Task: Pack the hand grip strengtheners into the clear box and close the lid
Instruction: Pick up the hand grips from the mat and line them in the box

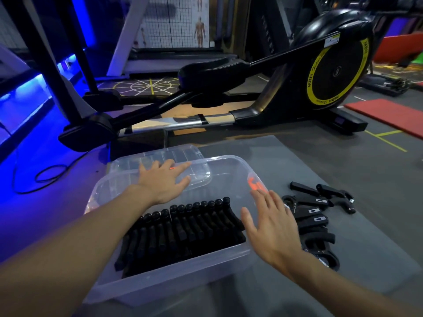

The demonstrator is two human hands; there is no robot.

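Stretches the left hand forward across the far rim of the clear box, palm down, fingers straight and spread, over the near edge of the lid; cannot tell whether the fingertips touch it. Grips nothing there. Holds the right hand flat above the box's right rim, fingers straight and a little apart, thumb pointing in toward the box, with nothing in it either.

Finds, below and between the two hands, a row of black hand grip strengtheners packed in the box, side by side with their rounded handle ends up, filling the nearer part. Finds the lid off, lying behind the box, its near edge overlapping the far rim. Shows an orange label at the box's far right corner, just beyond the right fingertips.

Leaves more loose strengtheners heaped on the grey mat, just beside the box on its right, partly hidden by the right hand and wrist.

Takes in, past the mat, a black elliptical trainer with a yellow-ringed flywheel, a red mat on the floor to the right, a black cable looped on the blue-lit floor to the left, and an anatomy poster at the back.
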